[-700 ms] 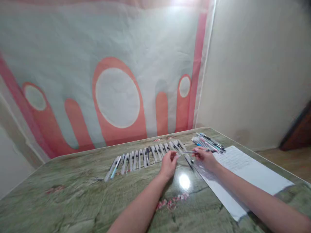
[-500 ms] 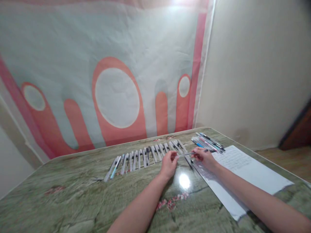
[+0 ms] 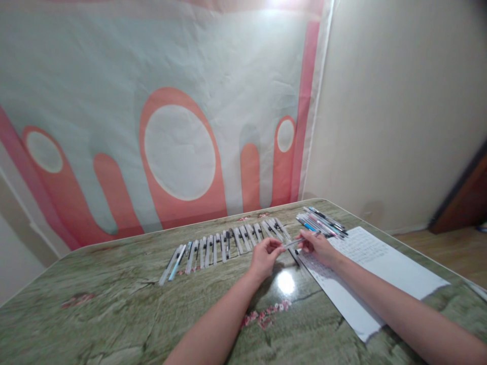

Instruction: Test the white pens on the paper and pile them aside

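Both of my hands meet above the table in the middle right. In my right hand (image 3: 314,247) is a slim pen (image 3: 294,243), pinched between the fingers and slanting down to the left. My left hand (image 3: 265,256) has its thumb and fingers closed around the pen's left end; that tip is hidden by the fingers. Behind and left of my left hand runs a long row of clear-bodied pens (image 3: 207,252) with dark parts. A light-blue pen (image 3: 177,262) lies near the row's left end. Just under the held pen, another dark-tipped pen (image 3: 293,255) touches the paper's edge.
A pile of mixed pens (image 3: 321,223) lies beyond my right hand. Under my right forearm is a sheet of paper (image 3: 395,268) with handwriting and a torn near edge. The green marbled table (image 3: 114,309) reaches to a wall hanging (image 3: 182,152) at the back.
The pen in my right hand has moved slightly left and down, its end coming into my left fingers. My view has shifted a little to the right.
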The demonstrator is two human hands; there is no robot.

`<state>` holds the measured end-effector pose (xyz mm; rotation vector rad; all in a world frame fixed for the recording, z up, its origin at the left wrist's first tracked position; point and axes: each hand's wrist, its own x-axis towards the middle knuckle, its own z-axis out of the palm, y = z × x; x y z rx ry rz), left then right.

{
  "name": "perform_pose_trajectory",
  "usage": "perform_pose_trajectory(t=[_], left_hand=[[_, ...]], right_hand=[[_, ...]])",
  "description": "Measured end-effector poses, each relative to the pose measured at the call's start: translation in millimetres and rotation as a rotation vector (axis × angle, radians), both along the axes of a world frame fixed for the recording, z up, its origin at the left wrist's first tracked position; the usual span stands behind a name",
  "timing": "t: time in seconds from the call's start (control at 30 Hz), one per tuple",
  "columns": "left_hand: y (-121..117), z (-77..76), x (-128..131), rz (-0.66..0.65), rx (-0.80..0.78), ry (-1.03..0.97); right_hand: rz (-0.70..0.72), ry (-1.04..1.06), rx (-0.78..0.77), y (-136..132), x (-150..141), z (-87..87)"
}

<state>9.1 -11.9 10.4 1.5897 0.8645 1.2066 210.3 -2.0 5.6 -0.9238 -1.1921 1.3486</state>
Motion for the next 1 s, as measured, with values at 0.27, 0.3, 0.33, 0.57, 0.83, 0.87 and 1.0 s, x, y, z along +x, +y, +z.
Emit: perform_pose_trajectory(t=[0.27, 0.3, 0.33, 0.57, 0.83, 0.87, 1.0], left_hand=[[2.3, -2.2, -1.8, -0.006, -0.072, -0.07], [2.3, -2.4, -1.6, -0.003, -0.08, -0.07], [2.2, -2.7, -1.3, 0.002, -0.086, -0.07], [0.6, -1.0, 3.9, 0.005, -0.098, -0.102], [9.4, 3.0, -3.9, 0.123, 0.009, -0.155], [10.8, 2.9, -5.9, 0.146, 0.022, -0.156], [15.2, 3.2, -10.8, 0.221, 0.035, -0.203]], right_hand=[[0.082, -0.059, -0.006, 0.5, 4.0, -3.1], [0.086, -0.06, -0.005, 1.1, 4.5, -3.8], [0.089, -0.06, -0.006, 1.5, 5.0, -4.3], [0.092, -0.015, -0.036, 0.8, 1.7, -0.1], [-0.078, 0.08, -0.017, 4.8, 6.3, 0.7], [-0.102, 0.02, 0.018, 4.3, 7.2, 0.8], [-0.118, -0.381, 0.233, -3.0, 5.3, 4.6]])
